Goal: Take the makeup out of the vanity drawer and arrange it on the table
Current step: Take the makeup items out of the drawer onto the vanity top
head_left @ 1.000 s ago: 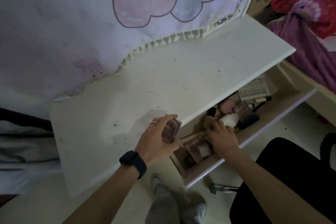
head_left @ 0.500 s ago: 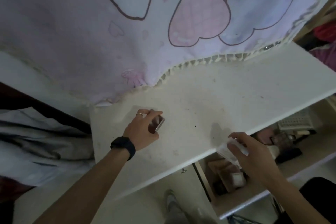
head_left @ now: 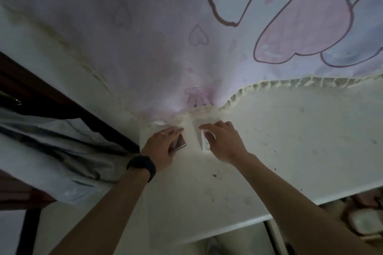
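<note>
Step in hand: setting two makeup pieces down at the bench's (head_left: 290, 141) back left corner, close under the hem of the printed cloth (head_left: 165, 37).
Left hand (head_left: 162, 147): fingers closed over a small pinkish container (head_left: 179, 144), which sits low at the bench surface; whether it already rests there, cannot tell.
Right hand (head_left: 222, 141): fingers curled down round a white container (head_left: 205, 144), just beside the pinkish one, a narrow strip of bench between them.
Wrist and finger: dark watch (head_left: 143, 166) on the left wrist, ring (head_left: 163, 134) on the left hand.
Drawer (head_left: 364, 219): open under the bench's front right edge, more makeup lying inside, blurred.
Doing it well: seat each base flat before letting go. Keep the gap so neither knocks the other. Keep clear of the cloth hem, which could drag a piece over. Lift the fingers straight up on release.
Risk: dim light and a hanging hem; a tall piece may tip if released on a tilt.
Change from half a second back: the right hand was at the bench's front edge over the drawer, white container just lifted; now it is at the back left corner. The left hand has gone further back toward the cloth. The view has swung left, so most of the drawer is out of sight.
Progress: early, by my reckoning; most items remain in the drawer.
</note>
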The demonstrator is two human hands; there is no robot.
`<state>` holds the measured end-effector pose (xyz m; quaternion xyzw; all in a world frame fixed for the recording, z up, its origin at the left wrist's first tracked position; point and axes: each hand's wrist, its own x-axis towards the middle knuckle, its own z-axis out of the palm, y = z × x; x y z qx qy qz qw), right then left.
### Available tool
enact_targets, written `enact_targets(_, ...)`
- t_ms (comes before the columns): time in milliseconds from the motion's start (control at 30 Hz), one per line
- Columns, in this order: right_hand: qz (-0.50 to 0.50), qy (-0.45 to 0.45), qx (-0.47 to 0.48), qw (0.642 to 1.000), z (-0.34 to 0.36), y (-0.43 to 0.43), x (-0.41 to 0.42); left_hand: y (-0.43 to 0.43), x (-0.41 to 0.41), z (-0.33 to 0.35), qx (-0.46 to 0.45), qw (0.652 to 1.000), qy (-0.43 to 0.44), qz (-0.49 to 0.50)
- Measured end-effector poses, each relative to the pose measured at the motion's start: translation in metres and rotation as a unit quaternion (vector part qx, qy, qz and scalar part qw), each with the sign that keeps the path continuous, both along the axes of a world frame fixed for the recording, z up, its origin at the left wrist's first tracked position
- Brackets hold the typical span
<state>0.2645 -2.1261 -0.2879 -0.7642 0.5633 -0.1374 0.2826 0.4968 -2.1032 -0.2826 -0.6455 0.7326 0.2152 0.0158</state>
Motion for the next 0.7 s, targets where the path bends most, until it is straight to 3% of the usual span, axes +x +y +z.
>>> enact_targets(133, 0.008, 0.063, -0.079, 0.995, 0.000, -0.006, 0.017, 0.010, 0.005, -0.004, -0.021, 0.998, -0.021, 0.051)
enact_targets(267, -0.015, 0.044, -0.153, 0.987, -0.009, 0.031, 0.017, 0.020, -0.004, -0.015, -0.018, 0.995, -0.059, 0.073)
enact_targets(700, 0.002, -0.009, -0.128, 0.992, -0.032, 0.020, 0.022, 0.025, -0.016, -0.032, -0.038, 0.992, -0.079, 0.096)
